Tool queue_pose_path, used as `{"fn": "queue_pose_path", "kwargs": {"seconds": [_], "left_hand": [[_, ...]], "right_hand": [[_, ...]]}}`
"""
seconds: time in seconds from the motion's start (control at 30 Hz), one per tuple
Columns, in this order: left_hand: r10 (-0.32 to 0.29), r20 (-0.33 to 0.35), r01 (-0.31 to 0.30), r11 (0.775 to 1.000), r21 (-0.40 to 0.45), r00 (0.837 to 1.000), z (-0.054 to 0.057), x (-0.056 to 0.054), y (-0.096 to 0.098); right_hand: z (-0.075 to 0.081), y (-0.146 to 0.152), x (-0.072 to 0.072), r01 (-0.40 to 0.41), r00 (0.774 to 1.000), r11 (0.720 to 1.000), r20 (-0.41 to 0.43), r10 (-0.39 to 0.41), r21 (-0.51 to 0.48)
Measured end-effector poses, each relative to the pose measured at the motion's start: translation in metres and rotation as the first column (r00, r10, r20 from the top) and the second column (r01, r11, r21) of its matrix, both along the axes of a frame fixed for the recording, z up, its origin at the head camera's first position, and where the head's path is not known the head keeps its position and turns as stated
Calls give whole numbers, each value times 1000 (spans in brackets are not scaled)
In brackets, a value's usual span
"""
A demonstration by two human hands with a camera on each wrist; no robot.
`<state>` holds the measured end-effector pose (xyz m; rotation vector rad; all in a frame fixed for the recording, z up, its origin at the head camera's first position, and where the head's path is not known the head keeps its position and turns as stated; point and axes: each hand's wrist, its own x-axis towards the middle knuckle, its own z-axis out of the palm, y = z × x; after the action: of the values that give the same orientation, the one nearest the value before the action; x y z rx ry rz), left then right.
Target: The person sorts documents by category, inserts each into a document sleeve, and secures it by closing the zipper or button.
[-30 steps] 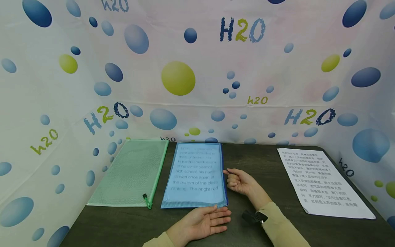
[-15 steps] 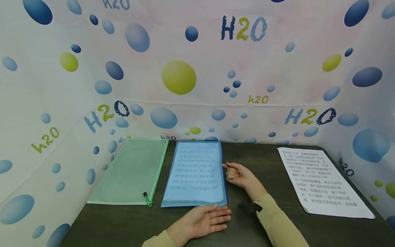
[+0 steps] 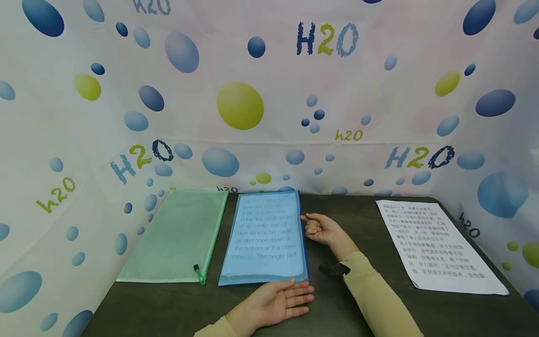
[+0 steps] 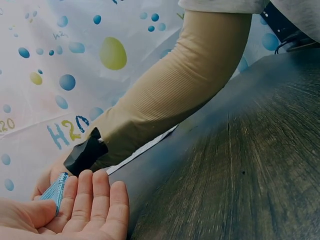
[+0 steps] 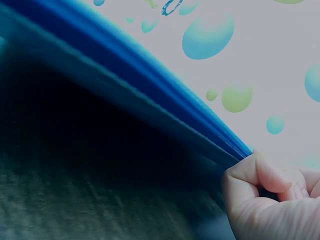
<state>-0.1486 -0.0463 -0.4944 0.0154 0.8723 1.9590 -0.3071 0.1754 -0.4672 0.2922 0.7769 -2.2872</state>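
A blue mesh zip pouch (image 3: 265, 229) with a printed English sheet showing inside lies in the middle of the table in the head view. My left hand (image 3: 275, 302), palm up with fingers extended, pinches its near edge by the right corner. In the left wrist view, that blue corner (image 4: 57, 192) shows between the thumb and forefinger. Along the right edge my right hand (image 3: 324, 230) pinches the zipped side, its other fingers curled. The right wrist view shows the dark blue edge (image 5: 150, 85) running into the right hand (image 5: 270, 195). The fingers hide whatever zip slider is there.
A green mesh zip pouch (image 3: 174, 238) lies to the left, its green zip pull (image 3: 200, 275) at the near right corner. On the right is a white sheet with Chinese print (image 3: 440, 245). A patterned curtain (image 3: 269, 103) stands behind the dark table (image 3: 370, 215).
My right hand has slid away from me along the right edge of the blue zip pouch. The left hand keeps its hold on the near corner.
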Motion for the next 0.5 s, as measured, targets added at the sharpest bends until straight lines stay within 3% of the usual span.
{"fn": "queue_pose_path", "kwargs": {"seconds": [0.23, 0.5], "left_hand": [[-7, 2, 7, 1000, -1, 1000, 0, 1, -1], [7, 3, -7, 1000, 6, 1000, -2, 3, -2]], "right_hand": [[0, 0, -9, 49, 999, 999, 10, -50, 21], [1, -2, -23, 53, 997, 998, 54, -54, 21]]}}
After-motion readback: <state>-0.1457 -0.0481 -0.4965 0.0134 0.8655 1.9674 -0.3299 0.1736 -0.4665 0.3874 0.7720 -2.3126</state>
